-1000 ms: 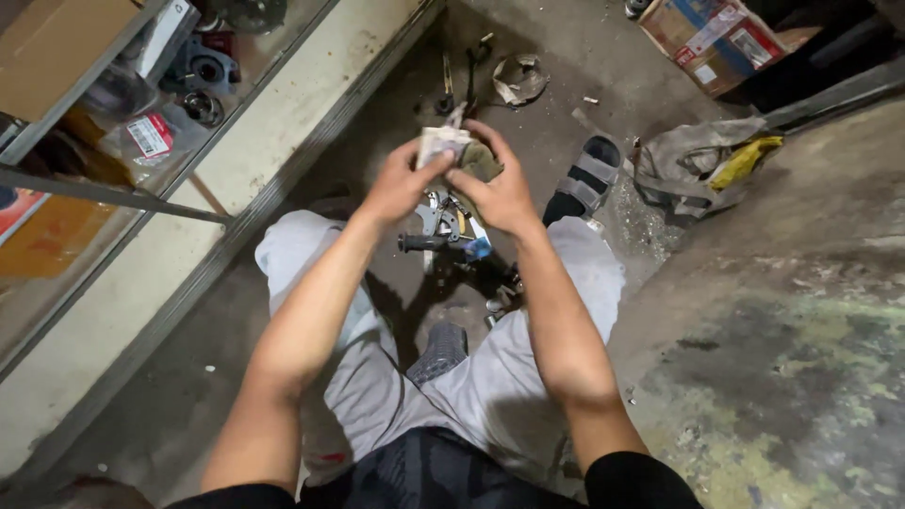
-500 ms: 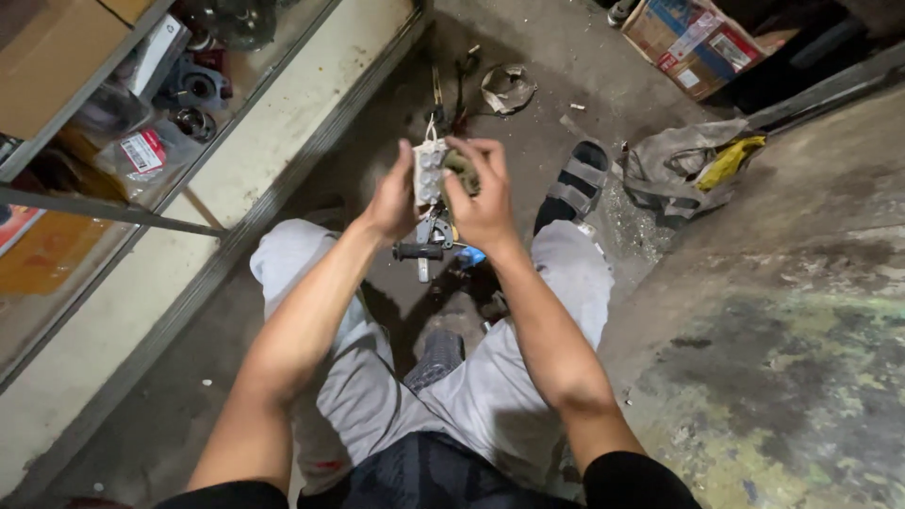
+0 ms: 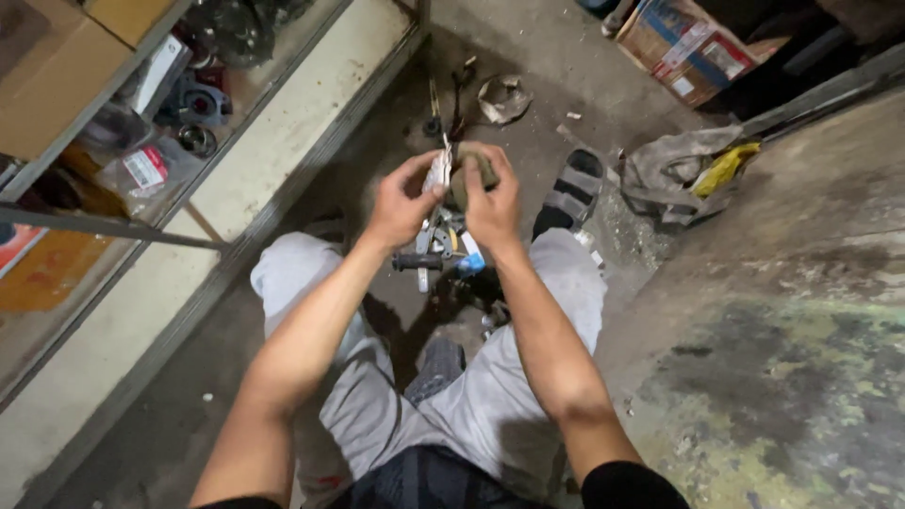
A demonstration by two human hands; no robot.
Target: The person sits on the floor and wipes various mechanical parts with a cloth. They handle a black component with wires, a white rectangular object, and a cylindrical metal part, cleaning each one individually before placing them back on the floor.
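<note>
Cardboard box (image 3: 688, 47) beyond left hand (image 3: 401, 203)

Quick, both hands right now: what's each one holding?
Left hand: closed on the small white part.
Right hand: closed on the dirty olive rag.

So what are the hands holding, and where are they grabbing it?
The left hand pinches a small pale part by its edge. The right hand presses a dirty olive rag against it, fingers wrapped over the rag's top.

Pale moulded plastic part (image 3: 436, 172), dull olive cloth rag (image 3: 471, 168), rough stained concrete floor (image 3: 754, 377), matt grey cloth trousers (image 3: 490, 386)
</note>
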